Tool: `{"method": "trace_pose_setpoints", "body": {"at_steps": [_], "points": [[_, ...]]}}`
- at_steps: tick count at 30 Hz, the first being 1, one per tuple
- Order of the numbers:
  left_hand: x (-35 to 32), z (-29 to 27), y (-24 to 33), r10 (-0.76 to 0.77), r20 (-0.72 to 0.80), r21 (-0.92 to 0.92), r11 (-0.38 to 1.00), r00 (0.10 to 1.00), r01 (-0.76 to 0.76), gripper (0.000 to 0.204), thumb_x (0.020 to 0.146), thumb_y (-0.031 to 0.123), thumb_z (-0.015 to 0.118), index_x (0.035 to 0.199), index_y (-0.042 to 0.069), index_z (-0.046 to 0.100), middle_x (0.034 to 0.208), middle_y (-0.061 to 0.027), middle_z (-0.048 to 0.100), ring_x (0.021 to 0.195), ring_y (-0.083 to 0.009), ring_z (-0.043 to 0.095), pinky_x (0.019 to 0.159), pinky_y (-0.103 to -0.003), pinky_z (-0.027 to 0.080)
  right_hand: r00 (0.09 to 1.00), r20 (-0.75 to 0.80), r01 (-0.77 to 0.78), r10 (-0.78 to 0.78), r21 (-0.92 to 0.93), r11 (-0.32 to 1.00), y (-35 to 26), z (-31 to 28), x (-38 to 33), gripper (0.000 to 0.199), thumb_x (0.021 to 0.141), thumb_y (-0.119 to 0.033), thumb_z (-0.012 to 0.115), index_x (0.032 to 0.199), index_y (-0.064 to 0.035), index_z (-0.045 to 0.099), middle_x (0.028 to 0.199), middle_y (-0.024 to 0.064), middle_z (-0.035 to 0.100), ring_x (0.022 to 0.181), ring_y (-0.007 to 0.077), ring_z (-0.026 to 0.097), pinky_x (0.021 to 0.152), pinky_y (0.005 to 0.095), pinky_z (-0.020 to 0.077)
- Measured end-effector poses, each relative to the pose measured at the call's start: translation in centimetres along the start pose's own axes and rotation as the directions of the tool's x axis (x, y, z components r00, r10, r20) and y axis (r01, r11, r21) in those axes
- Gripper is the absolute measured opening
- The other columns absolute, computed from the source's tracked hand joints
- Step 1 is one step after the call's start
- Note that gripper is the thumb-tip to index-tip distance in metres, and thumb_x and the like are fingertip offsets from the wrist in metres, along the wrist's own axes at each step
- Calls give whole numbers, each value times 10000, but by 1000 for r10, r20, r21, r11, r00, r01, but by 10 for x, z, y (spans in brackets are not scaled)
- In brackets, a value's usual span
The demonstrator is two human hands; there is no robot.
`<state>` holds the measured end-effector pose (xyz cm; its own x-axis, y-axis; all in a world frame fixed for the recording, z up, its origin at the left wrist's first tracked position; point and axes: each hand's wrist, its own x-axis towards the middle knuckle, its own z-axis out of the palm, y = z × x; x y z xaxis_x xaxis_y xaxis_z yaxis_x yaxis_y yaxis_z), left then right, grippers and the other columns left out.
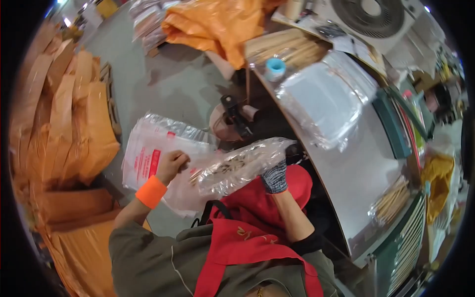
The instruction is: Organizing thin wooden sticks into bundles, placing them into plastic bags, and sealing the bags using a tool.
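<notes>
A clear plastic bag (242,166) with thin wooden sticks inside lies slanted across my lap. At its right end my right hand (275,177), in a grey knitted glove, grips the plastic; its fingertips are partly hidden. The stick ends (194,177) show at the bag's left end. My bare left hand (171,164), with an orange band on the wrist, is closed over a fanned stack of printed plastic bags (136,148). Whatever its curled fingers pinch, if anything, is too small to make out. These bags are whitish with red print.
To my right stands a table (354,198) with a pile of clear plastic bags (321,96), a blue tape roll (275,68) and bundled wooden sticks (391,200). Orange wrapped bundles (64,128) are stacked at the left. A fan (368,15) sits at the far right.
</notes>
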<state>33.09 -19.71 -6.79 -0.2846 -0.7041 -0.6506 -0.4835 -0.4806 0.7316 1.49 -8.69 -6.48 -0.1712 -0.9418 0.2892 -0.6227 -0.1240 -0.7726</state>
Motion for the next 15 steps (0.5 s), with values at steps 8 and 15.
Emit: {"method": "trace_pose_setpoints", "body": {"at_steps": [8,15], "points": [[-41,13,73,810,-15,744,401,587,-534,23,774,41,608,775,31,587,693,-130,598,608,-302,575,543,-335,457,999,-50,11,-20,-165,986,16,56,-10,334,767,-216,604,1051,-46,563,979,134,604,920,305,568,853,405,448],[-36,22,79,724,-4,552,577,690,-602,50,800,69,606,791,23,588,624,-161,545,550,-312,562,498,-323,425,775,405,594,-485,-205,778,-27,177,-20,330,764,-233,572,1055,-80,598,1073,125,597,1018,296,557,936,383,416]]}}
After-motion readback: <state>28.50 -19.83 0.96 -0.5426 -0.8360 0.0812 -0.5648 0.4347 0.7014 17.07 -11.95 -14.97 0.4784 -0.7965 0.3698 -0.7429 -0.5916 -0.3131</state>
